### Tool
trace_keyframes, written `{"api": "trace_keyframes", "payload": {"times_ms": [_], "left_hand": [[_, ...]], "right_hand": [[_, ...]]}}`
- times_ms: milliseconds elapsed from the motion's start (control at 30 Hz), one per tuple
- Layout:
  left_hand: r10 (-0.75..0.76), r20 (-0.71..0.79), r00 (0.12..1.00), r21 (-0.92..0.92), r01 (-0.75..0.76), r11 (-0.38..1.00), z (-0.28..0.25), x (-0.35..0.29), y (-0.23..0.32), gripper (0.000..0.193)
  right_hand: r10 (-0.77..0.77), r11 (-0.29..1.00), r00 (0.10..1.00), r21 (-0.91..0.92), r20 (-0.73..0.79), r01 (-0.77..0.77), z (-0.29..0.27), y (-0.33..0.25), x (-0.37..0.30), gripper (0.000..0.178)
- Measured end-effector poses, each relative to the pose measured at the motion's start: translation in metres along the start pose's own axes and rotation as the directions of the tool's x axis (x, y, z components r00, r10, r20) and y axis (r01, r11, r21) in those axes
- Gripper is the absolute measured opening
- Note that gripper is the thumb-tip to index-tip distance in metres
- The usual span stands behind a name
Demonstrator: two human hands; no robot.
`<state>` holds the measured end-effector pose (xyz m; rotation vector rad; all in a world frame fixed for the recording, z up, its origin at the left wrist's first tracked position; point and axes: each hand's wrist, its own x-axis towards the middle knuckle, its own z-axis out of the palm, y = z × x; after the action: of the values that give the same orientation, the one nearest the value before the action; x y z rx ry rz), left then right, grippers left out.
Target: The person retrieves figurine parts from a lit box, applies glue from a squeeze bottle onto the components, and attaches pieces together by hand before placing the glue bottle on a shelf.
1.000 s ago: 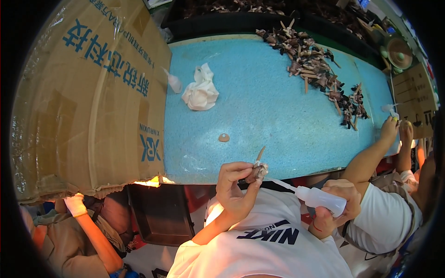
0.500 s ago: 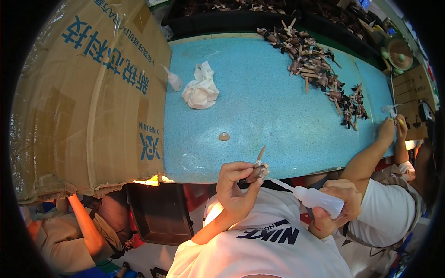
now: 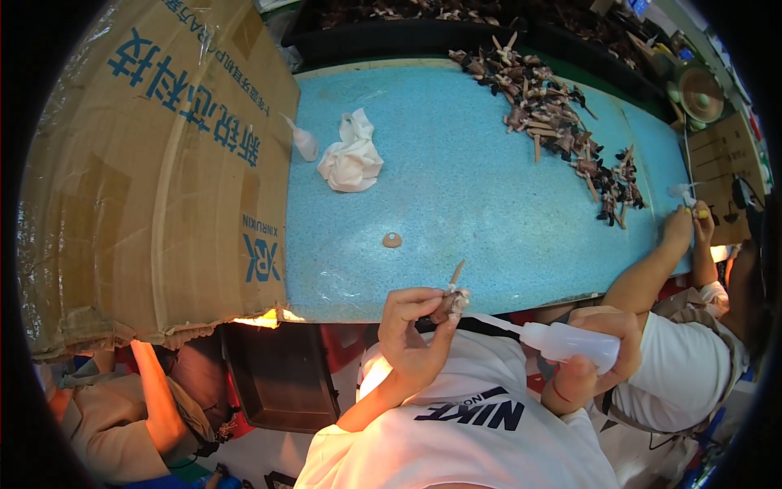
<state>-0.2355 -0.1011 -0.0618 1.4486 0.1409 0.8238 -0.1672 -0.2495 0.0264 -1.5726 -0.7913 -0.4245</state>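
Note:
Between the fingertips of my left hand (image 3: 414,336) is a small brown-and-white figurine (image 3: 450,306), with a thin tan blade-like piece pointing up from it. My right hand (image 3: 601,346) wraps round a white squeeze bottle (image 3: 568,345) that lies tilted, its long thin nozzle pointing left at the figurine. The nozzle tip is close to the figurine; whether they touch I cannot tell. On the blue table (image 3: 489,228) beyond my left hand lies a small tan rounded piece (image 3: 393,240) with a hole in it.
A large cardboard box (image 3: 163,179) walls off the left. Crumpled white tissue (image 3: 351,155) and another squeeze bottle (image 3: 304,143) lie beside it. Many similar figurines (image 3: 554,122) are heaped at the back right. Black trays (image 3: 407,33) stand behind. A co-worker's hands (image 3: 688,224) work at the right.
My right hand has drawn the bottle slightly right, its nozzle backing away from the figurine. My left hand with the figurine has barely moved.

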Motion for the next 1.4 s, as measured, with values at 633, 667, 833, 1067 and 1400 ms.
{"api": "trace_keyframes", "payload": {"times_ms": [633, 667, 833, 1067, 1400], "left_hand": [[-0.280, -0.003, 0.960, -0.331, 0.263, 0.906, -0.002, 0.005, 0.001, 0.025], [-0.279, 0.000, 0.960, -0.331, 0.263, 0.906, -0.002, 0.005, 0.001, 0.025], [-0.280, -0.006, 0.960, -0.344, 0.261, 0.902, 0.000, 0.004, 0.003, 0.025], [-0.266, -0.006, 0.964, -0.318, 0.251, 0.914, -0.001, 0.004, 0.004, 0.025], [-0.147, -0.001, 0.989, -0.103, 0.146, 0.984, -0.001, 0.001, 0.004, 0.025]], "right_hand": [[0.719, 0.356, 0.690, 0.810, 0.082, -0.467, 0.011, 0.035, -0.012, 0.024], [0.718, 0.358, 0.691, 0.811, 0.079, -0.464, 0.011, 0.034, -0.012, 0.024], [0.722, 0.389, 0.691, 0.805, 0.036, -0.448, 0.008, 0.033, -0.013, 0.023], [0.696, 0.457, 0.714, 0.723, 0.073, -0.519, 0.003, 0.032, -0.016, 0.030], [0.662, 0.520, 0.749, 0.712, 0.013, -0.471, 0.006, 0.020, -0.012, 0.039]]}}
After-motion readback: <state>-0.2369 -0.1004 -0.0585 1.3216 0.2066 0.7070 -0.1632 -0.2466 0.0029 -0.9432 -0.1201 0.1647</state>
